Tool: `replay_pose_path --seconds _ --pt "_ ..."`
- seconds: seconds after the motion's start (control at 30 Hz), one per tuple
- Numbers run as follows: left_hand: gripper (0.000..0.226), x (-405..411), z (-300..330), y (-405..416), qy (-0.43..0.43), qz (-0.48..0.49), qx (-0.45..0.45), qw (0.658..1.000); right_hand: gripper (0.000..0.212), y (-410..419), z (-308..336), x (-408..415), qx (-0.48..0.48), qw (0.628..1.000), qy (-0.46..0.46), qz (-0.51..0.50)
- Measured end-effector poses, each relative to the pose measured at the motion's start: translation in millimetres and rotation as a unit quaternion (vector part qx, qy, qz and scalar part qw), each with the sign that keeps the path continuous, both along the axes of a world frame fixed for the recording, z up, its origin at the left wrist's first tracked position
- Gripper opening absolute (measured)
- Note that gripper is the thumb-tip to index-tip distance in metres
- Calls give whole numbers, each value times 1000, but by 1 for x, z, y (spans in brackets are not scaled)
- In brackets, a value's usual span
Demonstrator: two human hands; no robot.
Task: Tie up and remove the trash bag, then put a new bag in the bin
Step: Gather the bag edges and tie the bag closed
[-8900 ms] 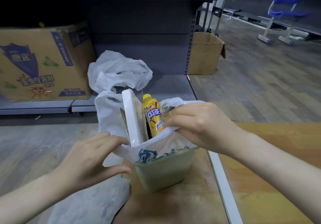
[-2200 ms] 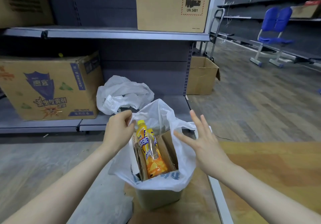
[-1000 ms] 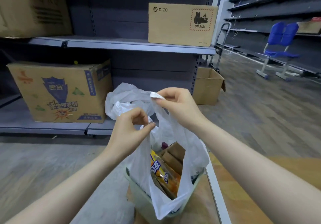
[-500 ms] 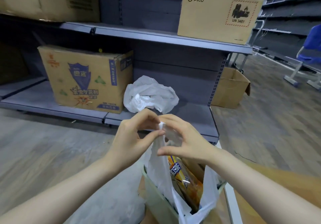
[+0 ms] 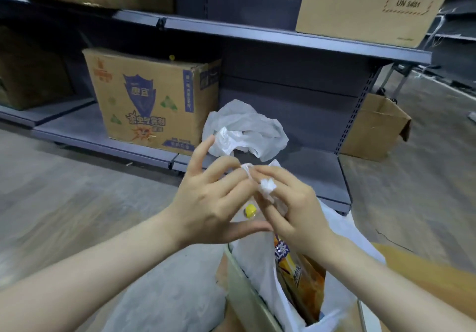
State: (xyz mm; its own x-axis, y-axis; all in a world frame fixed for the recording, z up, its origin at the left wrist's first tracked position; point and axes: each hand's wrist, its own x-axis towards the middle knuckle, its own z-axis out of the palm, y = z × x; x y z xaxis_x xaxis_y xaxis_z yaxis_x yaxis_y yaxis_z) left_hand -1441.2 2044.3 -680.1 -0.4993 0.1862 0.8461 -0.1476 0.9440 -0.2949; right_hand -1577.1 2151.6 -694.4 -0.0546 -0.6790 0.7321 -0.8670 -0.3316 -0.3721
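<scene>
since half a second ago, both hands have closed in on the bag handles and the view has swung toward the shelf.

item 1, trash bag point(image 5: 260, 275): thin white plastic, seated in the bin point(image 5: 247, 295), its two handle ends gathered above the bin. soft, slippery, crumples easily; likely light, though the load inside adds some pull. best hold is the twisted handle ends, well above the load, never the thin side wall, which i judge could tear.

item 2, left hand point(image 5: 206, 200): above the bin, thumb and bent fingers pinching one handle end, index finger sticking up free.

item 3, right hand point(image 5: 291, 208): touching the left, fingers curled round the other handle end, a bunched white knot of film point(image 5: 268, 186) showing between them.

item 4, bottle point(image 5: 296, 267): yellow cap and orange label, standing inside the bag in the bin; stiff, may poke the film.

item 5, spare bag point(image 5: 244, 128): crumpled white, on the low shelf point(image 5: 309, 177) beyond the bin, beside a printed carton point(image 5: 152, 100).

step judged: knot in progress, not yet cinched.
</scene>
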Motion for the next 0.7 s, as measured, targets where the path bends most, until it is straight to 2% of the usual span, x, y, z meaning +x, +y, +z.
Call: replay_pose_path --seconds 0.1,0.2,0.27,0.37,0.4,0.47,0.53,0.63,0.7 --pt "68 -13 -26 8 -98 44 150 983 31 1 2 1 -49 997 -13 -56" --pt "68 -24 -44 27 -150 79 241 956 23 1 3 1 -71 994 27 -81" --pt "59 -25 -46 38 -171 54 329 927 27 3 5 3 -76 993 58 -68" --pt "23 -28 -46 38 -179 -44 439 880 41 12 7 3 -66 994 71 -60" --pt "16 -29 -46 37 -179 -78 454 869 41 17 6 5 -46 996 40 -61" --pt "17 -29 -47 30 -184 -137 482 845 38 27 6 11 3 998 -52 -47" --pt "21 -27 -49 23 -197 -186 482 833 24 38 6 18 27 993 -109 -19" --pt "22 -23 -47 17 -247 -223 472 816 20 48 10 16 70 993 -92 7" --pt "25 -21 -41 14 -264 -246 469 806 17 52 12 10 111 993 -23 27"
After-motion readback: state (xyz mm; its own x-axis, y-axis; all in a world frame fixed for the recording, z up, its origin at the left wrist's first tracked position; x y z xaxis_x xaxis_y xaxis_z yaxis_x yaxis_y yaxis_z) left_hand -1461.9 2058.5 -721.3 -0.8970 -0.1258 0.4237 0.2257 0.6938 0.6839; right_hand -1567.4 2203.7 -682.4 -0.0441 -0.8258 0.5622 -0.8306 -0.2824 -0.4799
